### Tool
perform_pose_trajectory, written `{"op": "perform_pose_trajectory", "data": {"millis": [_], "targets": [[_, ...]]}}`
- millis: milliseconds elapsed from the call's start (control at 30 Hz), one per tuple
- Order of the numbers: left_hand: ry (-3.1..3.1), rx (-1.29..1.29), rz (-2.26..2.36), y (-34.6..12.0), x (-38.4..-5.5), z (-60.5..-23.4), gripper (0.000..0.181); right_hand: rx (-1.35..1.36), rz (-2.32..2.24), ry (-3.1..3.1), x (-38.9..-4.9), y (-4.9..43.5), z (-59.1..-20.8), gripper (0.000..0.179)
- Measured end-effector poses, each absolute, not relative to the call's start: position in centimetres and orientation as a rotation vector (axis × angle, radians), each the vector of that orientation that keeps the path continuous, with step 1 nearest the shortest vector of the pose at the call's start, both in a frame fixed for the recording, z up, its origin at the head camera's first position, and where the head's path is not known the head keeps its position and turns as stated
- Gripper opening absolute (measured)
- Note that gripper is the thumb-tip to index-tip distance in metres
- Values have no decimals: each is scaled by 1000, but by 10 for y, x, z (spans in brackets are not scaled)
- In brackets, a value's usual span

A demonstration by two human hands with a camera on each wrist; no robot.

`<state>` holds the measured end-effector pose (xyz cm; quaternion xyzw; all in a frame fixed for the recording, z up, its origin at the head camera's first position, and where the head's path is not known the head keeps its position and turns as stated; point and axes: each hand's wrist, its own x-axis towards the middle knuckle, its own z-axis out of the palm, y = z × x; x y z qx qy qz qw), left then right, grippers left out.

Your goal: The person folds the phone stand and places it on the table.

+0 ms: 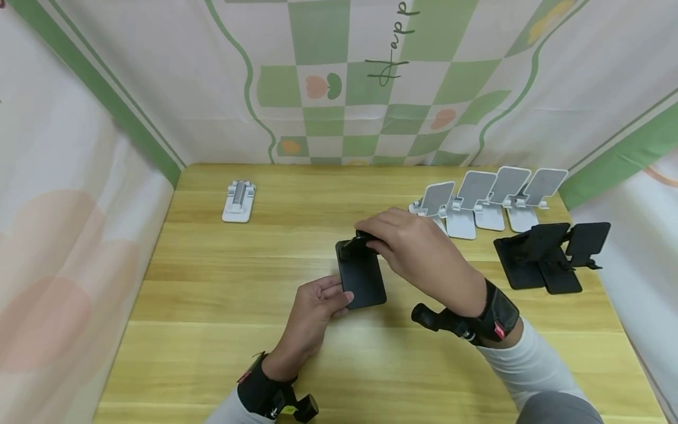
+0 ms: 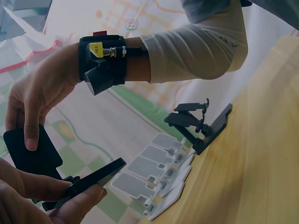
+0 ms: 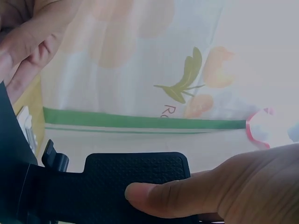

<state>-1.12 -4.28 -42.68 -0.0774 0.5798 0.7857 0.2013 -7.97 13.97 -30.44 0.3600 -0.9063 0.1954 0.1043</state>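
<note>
A black folding phone stand [image 1: 362, 281] is held between my two hands above the middle of the wooden table. My left hand [image 1: 316, 309] pinches the edge of its flat base, thumb on top. At the far end, my right hand [image 1: 418, 247] grips the back plate, which stands up from the base. Seen from the right wrist, the right thumb presses on the textured plate [image 3: 135, 170], and a small lip and the hinge show beside it. In the left wrist view the base [image 2: 96, 179] lies between the left thumb and fingers.
Several white phone stands [image 1: 461, 222] stand unfolded in a row at the back right. Two black phone stands [image 1: 561, 274] stand unfolded in front of them. A folded white stand [image 1: 239, 203] lies at the back left. Patterned curtains [image 1: 365, 118] hang behind the table.
</note>
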Motion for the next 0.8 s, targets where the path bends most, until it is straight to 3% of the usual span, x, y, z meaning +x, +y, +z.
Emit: {"op": "perform_pose_trajectory", "data": {"millis": [800], "targets": [[1595, -254, 2271, -50, -18, -420, 44, 1090, 532, -2446, -58, 124, -332, 29]]}}
